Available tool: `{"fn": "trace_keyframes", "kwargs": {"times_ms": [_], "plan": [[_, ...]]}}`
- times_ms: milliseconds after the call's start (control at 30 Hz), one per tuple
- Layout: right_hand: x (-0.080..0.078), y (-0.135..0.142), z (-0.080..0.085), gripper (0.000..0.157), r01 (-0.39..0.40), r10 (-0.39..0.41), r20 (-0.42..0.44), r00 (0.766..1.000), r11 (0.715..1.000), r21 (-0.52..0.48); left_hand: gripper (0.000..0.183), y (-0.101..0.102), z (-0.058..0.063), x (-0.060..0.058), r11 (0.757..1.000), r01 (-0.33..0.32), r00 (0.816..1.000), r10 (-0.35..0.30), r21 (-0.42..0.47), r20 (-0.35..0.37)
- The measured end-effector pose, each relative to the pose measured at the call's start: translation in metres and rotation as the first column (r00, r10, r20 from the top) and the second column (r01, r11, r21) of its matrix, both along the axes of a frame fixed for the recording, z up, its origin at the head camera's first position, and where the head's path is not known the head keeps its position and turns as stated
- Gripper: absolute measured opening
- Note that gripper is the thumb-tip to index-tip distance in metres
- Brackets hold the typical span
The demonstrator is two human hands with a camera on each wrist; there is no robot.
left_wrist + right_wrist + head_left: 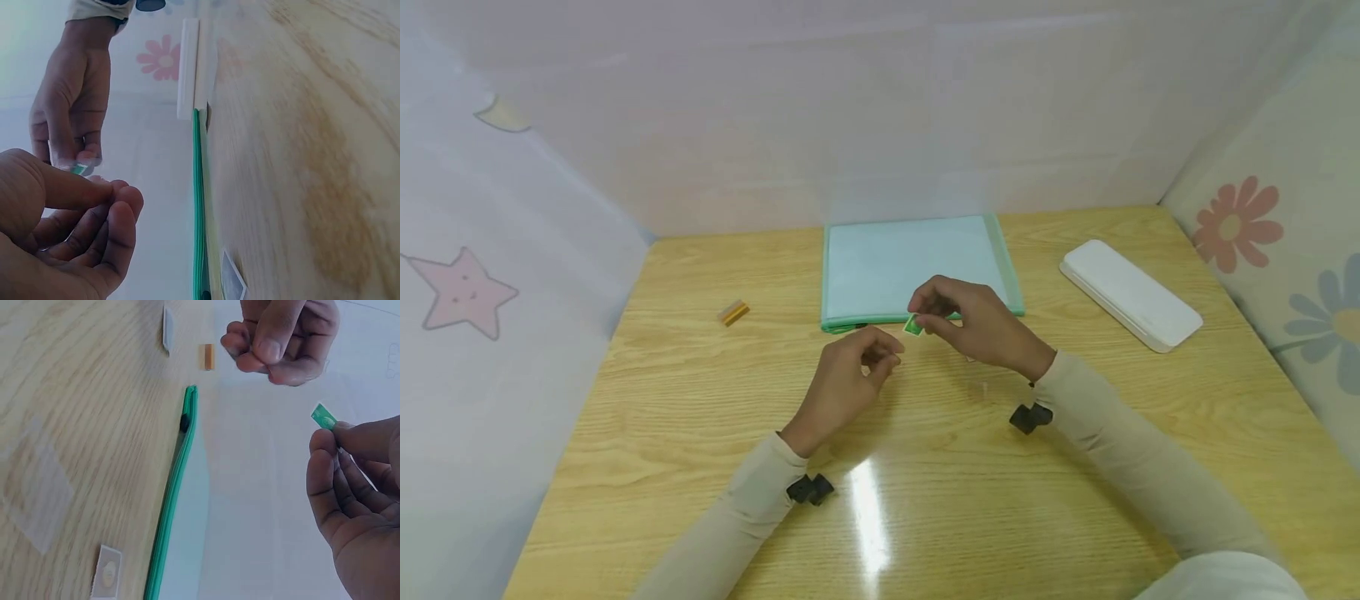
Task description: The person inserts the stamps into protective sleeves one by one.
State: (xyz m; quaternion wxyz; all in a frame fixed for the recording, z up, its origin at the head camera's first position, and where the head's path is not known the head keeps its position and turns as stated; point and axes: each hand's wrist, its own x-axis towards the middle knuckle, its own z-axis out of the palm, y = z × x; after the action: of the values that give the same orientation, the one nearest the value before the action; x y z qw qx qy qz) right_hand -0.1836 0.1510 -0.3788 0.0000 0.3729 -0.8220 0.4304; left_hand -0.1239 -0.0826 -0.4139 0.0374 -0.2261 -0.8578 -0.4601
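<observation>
My right hand [973,321] pinches a small green postage stamp [913,325] with a pale border between thumb and fingertips, above the table. In the right wrist view the stamp [323,416] juts out from the fingertips. My left hand [852,375] hovers just to its left, fingers loosely curled, thumb close to the index finger, with nothing visible in it. Behind both hands lies a light-blue zip pouch [902,262] with green edging. A second stamp, pale with a perforated edge [107,573], rests on the table in the right wrist view.
A white oblong case [1131,293] lies at the back right. On the left is a small orange-brown piece [733,312]. A clear, diamond-shaped film [37,484] lies on the wood, and a flat grey piece with a white edge [233,278] is near the pouch.
</observation>
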Motion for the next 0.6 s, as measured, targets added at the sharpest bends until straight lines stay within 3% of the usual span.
{"fn": "trace_keyframes", "kwargs": {"times_ms": [167, 433, 600], "plan": [[0.009, -0.003, 0.007, 0.018, 0.023, -0.024, -0.020, 1.000, 0.998, -0.054, 0.010, -0.003, 0.000, 0.001, 1.000, -0.014, 1.000, 0.014, 0.015, 0.000], [0.021, -0.006, 0.015, 0.013, 0.077, -0.082, -0.040, 0.996, 0.990, -0.115, 0.006, -0.004, 0.003, 0.002, 0.998, -0.051, 0.992, 0.056, 0.047, -0.111], [0.025, -0.007, 0.015, 0.009, 0.079, -0.083, -0.024, 0.996, 0.987, -0.142, 0.005, -0.003, 0.004, 0.004, 0.994, -0.064, 0.990, 0.074, 0.086, -0.121]]}}
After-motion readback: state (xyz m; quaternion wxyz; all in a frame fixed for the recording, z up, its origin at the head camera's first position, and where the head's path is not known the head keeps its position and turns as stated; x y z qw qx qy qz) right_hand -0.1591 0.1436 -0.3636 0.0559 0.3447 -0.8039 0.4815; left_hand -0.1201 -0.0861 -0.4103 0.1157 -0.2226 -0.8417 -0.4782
